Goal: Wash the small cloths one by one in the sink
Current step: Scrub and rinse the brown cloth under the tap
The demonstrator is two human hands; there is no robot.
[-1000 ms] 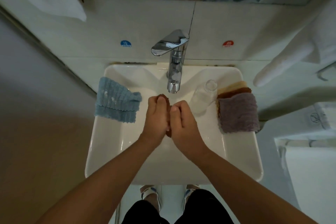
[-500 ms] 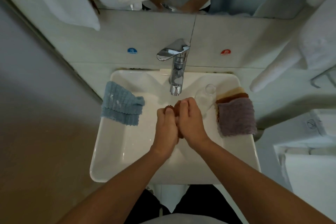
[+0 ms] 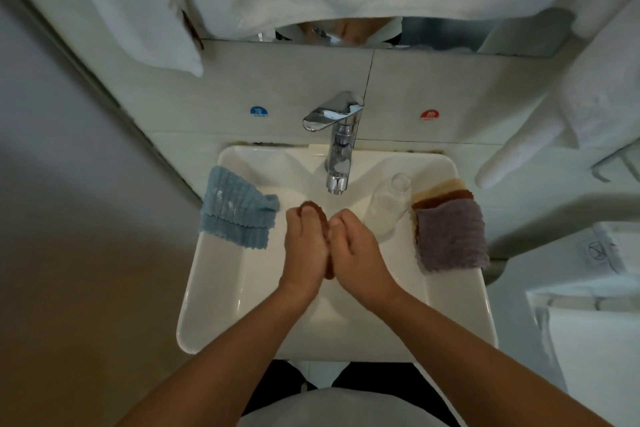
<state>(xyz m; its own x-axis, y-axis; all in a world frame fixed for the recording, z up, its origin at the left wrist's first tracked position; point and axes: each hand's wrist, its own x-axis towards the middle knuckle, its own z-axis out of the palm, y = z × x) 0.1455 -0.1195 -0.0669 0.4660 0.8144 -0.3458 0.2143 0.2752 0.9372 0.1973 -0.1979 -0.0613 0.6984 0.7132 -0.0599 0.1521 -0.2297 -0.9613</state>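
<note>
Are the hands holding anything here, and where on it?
Yes: a brown cloth, bunched between left hand and right hand, gripped along its middle; both ends poke out.

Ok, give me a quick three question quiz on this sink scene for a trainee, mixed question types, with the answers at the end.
1. True or false: the blue cloth hangs over the sink's left rim.
2. Multiple choice: which cloth lies on top of the stack at the right rim? A) purple cloth B) green cloth C) black cloth
3. Fill in: the left hand and right hand press a ____ cloth between them, in front of the faucet.

Key: 1 true; 2 A; 3 brown
</note>
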